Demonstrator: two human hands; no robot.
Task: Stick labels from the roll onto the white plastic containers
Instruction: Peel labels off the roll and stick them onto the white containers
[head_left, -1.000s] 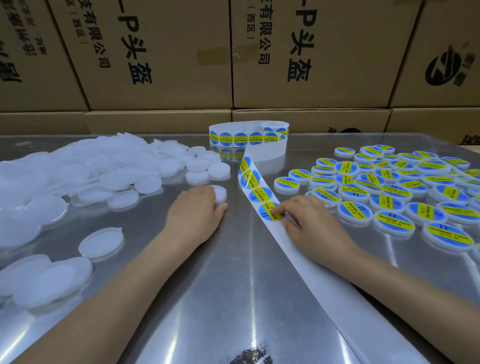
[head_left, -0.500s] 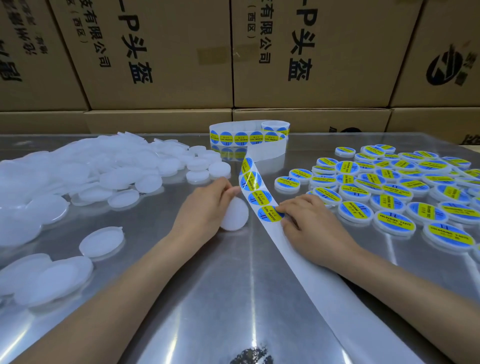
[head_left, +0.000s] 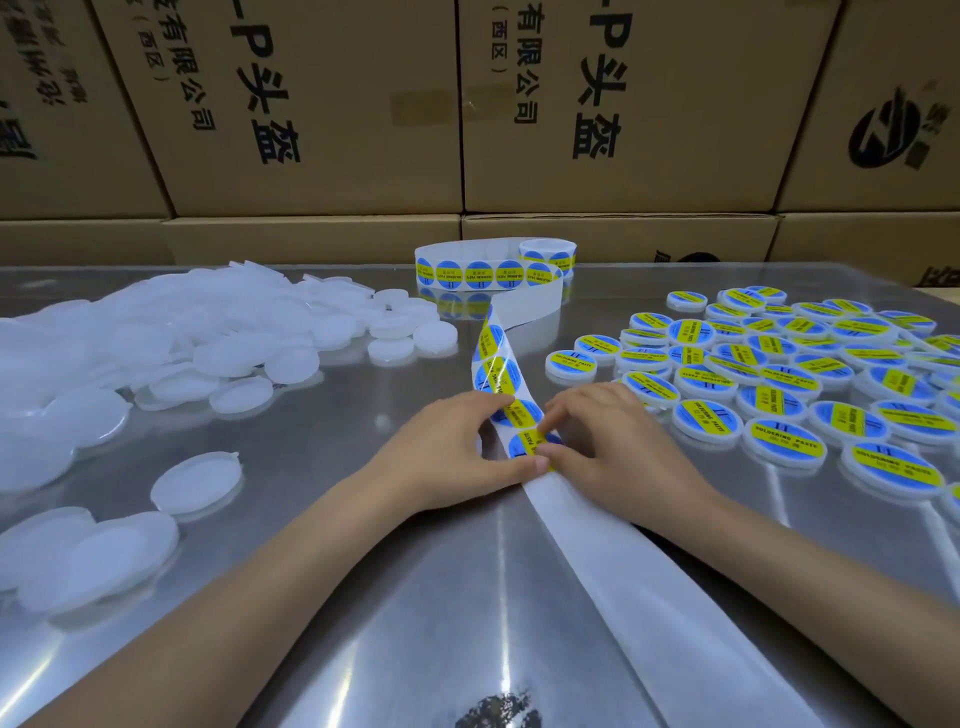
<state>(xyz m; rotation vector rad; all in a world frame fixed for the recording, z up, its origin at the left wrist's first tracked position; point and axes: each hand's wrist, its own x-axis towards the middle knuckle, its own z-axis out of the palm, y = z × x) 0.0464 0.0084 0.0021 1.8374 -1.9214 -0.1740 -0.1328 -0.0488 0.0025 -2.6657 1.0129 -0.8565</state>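
Across the far edge, 12 o'clock: stacked cardboard boxes with black print, wall to wall. Below them the steel table, shiny, reflecting everything.

At 9 to 11 o'clock: big heap of blank white containers, unlabelled, overlapping. A few lie loose nearer me at 8 o'clock, one of them separate from the heap.

At 1 to 3 o'clock: labelled containers, blue-and-yellow stickers up, packed close, some overlapping.

At 12 o'clock, just in front of the boxes: label roll, standing on edge, loosely uncoiled. Its strip runs toward me through the middle of the table. Past my hands the bare backing paper continues to 5 o'clock and off the near edge.

Centre: both hands meet on the strip. My left hand is curled, thumb and fingers round a white container that is almost fully hidden under the palm; only a sliver of white shows at the thumb. My right hand is curled too, fingertips pinching the nearest label on the strip, thumb touching my left thumb. Can't tell whether that label is lifted off the backing or already touching the container; fingers cover the edge.

Next label up the strip sits partly under my left fingertips.
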